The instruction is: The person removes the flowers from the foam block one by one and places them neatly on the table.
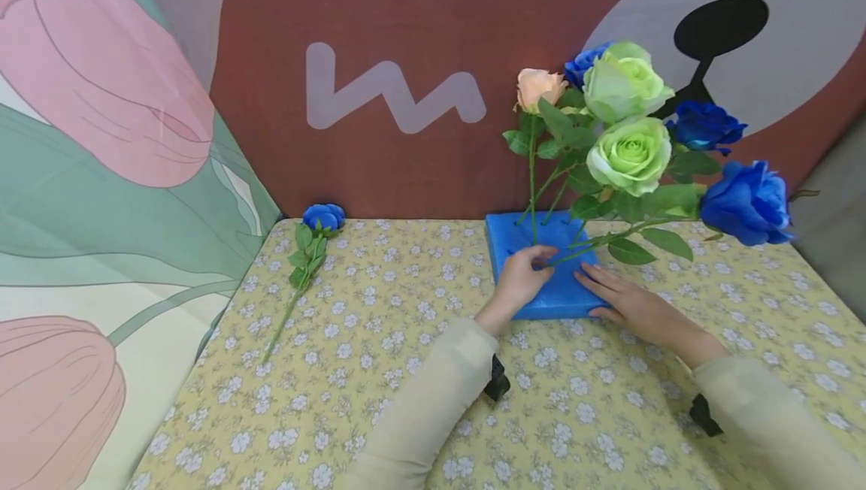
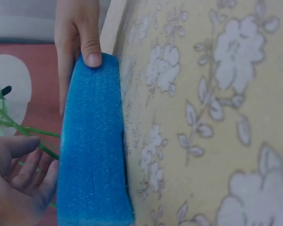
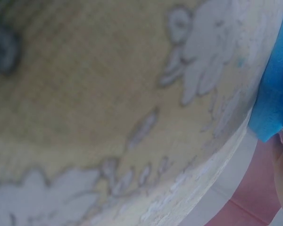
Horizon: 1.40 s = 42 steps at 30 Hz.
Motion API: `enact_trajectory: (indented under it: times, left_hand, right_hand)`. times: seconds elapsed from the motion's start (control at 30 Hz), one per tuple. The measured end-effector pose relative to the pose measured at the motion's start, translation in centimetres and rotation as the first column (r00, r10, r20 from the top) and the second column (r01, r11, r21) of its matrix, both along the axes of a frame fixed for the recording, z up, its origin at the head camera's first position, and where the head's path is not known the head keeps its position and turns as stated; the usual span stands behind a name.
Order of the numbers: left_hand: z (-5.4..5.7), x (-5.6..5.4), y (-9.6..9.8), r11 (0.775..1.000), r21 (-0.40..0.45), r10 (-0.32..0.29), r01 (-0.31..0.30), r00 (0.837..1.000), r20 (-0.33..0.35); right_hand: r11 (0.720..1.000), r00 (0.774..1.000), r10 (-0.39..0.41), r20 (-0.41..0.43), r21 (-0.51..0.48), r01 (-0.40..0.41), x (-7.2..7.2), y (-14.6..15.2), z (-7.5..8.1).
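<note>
A blue foam block (image 1: 555, 294) lies flat, with several rose stems standing in it. My left hand (image 1: 519, 279) is at its top and pinches the green stem (image 2: 46, 149) of a blue rose (image 1: 747, 204) between thumb and fingers. That stem slants low to the right, its lower end at the foam. My right hand (image 1: 629, 308) rests on the block's right edge with straight fingers, the thumb (image 2: 91, 52) against the front face. Two green roses (image 1: 632, 155), a peach rose (image 1: 539, 89) and more blue roses (image 1: 707, 125) rise above the block.
A single blue rose (image 1: 323, 216) with a leafy stem lies on the left part of the table. The floral tablecloth (image 1: 406, 294) covers the table. Right behind the block stands a brown patterned backdrop (image 1: 392, 167), and a printed panel (image 1: 155, 249) borders the left side.
</note>
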State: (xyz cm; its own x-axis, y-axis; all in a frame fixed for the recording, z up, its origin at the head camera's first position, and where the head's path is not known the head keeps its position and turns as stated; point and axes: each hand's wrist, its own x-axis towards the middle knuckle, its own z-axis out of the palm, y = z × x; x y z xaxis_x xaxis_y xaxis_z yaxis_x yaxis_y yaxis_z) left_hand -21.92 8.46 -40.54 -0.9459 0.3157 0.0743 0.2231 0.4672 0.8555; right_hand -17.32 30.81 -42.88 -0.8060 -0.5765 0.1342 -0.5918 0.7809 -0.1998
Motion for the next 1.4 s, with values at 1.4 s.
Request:
enact_trajectory:
  times: [1.4]
  left_hand:
    - [-1.7, -0.7, -0.6, 0.895, 0.395, 0.209, -0.210, 0.977, 0.046]
  right_hand:
    - [0.998, 0.992, -0.055, 0.115, 0.023, 0.052, 0.2, -0.3, 0.7]
